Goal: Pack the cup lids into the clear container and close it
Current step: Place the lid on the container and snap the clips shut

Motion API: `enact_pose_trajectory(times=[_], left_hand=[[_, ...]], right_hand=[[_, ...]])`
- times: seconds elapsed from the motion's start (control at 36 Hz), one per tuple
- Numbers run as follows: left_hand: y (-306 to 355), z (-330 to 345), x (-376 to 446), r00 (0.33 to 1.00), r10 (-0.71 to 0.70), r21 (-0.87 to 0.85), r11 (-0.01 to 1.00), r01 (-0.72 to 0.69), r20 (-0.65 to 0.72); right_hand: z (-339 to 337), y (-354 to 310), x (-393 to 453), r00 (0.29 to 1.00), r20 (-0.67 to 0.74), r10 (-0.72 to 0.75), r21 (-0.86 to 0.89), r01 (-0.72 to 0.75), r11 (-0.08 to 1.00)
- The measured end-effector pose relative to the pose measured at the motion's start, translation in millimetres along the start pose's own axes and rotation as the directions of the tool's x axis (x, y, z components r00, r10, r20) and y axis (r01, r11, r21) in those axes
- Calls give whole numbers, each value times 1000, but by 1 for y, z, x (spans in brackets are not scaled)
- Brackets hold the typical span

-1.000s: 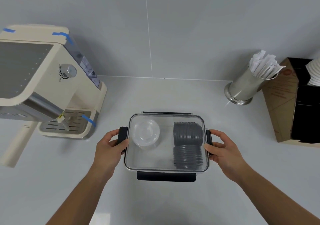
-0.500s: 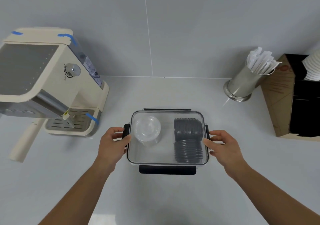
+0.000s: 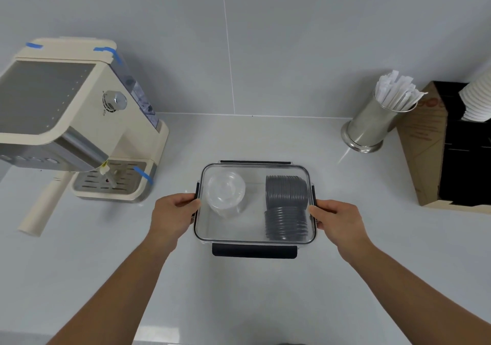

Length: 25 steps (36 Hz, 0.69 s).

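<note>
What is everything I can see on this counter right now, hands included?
clear container: one, see-through with black latches, centre of the counter, lid on
clear cup lids: one stack, transparent, left inside the container
grey cup lids: one stack lying on its side, dark grey, right inside the container
coffee machine: one, cream and steel with bits of blue tape, far left
metal holder: one, steel, back right, filled with white paper-wrapped sticks
cardboard box: one, brown outside and black inside, far right
white cups: one stack, at the right edge, partly cut off
left hand: one, bare, on the container's left latch
right hand: one, bare, on the container's right latch
</note>
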<state>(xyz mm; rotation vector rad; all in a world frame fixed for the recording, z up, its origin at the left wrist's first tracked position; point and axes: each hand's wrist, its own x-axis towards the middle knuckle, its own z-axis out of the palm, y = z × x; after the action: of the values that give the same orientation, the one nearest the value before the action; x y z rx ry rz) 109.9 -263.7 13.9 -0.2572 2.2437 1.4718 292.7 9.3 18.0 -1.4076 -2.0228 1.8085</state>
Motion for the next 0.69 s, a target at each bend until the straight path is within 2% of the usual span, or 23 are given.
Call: enact_pose_trajectory(times=[0.25, 0.53, 0.64, 0.69], left_hand=[[-1, 0, 0, 1000, -29, -27, 999, 29, -4], [5, -1, -7, 1000, 10, 48, 999, -10, -2], [7, -9, -11, 999, -41, -23, 999, 41, 7], [8, -17, -18, 1000, 28, 148, 989, -26, -8]], right_hand=[[-2, -1, -1, 999, 23, -23, -28, 23, 999], [-5, -7, -1, 999, 31, -19, -73, 21, 997], [-11, -12, 0, 999, 45, 19, -78, -15, 997], [-15, -15, 2, 999, 36, 5, -116, -1, 993]])
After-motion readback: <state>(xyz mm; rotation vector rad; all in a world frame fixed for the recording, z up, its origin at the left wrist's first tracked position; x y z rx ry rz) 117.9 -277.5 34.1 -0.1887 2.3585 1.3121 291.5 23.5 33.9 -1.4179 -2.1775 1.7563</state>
